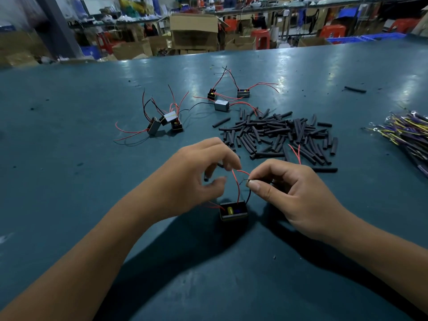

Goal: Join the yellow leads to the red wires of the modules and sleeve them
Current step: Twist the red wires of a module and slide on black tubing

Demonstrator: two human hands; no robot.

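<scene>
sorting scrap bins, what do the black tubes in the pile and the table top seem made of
Black tubes: likely flexible plastic or rubbery sleeving, matt; several lie flattened and slightly bent.
Table top: a smooth teal sheet, perhaps rubber or vinyl matting; it gives soft, blurred reflections of the lights. Neither is certain from looks alone.

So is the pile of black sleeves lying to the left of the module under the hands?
No, the pile of black sleeves lies beyond and to the right of the module, near the right hand.

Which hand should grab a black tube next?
Probably the left hand: its fingers hold nothing I can make out, while the right hand pinches the wire.
</scene>
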